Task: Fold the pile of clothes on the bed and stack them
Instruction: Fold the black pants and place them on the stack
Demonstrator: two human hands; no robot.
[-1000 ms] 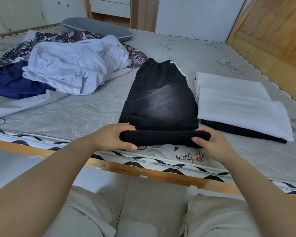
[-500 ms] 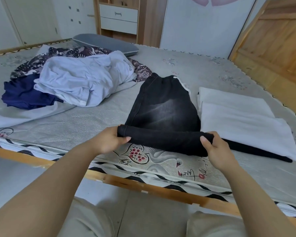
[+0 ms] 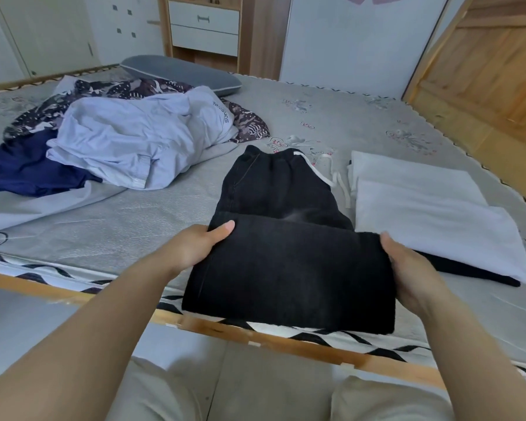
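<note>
Left hand: left hand grips the left edge of the black jeans, thumb lying on top of the fabric, fingers curled underneath and hidden.
Right hand: right hand grips the right edge of the same folded section, thumb on top near the upper corner; the fingers seem to wrap below the cloth, though they are out of sight.
Black jeans: between the two hands, the near half raised off the bed and reaching over its wooden edge; the waistband end with a white drawstring lies flat on the mattress beyond.
Folded stack: white folded garment on a dark one, just right of the jeans, near the right hand.
Unfolded pile: pale blue shirt, navy garment and patterned cloth, well apart to the left.
Pillow: grey pillow behind the pile.
</note>
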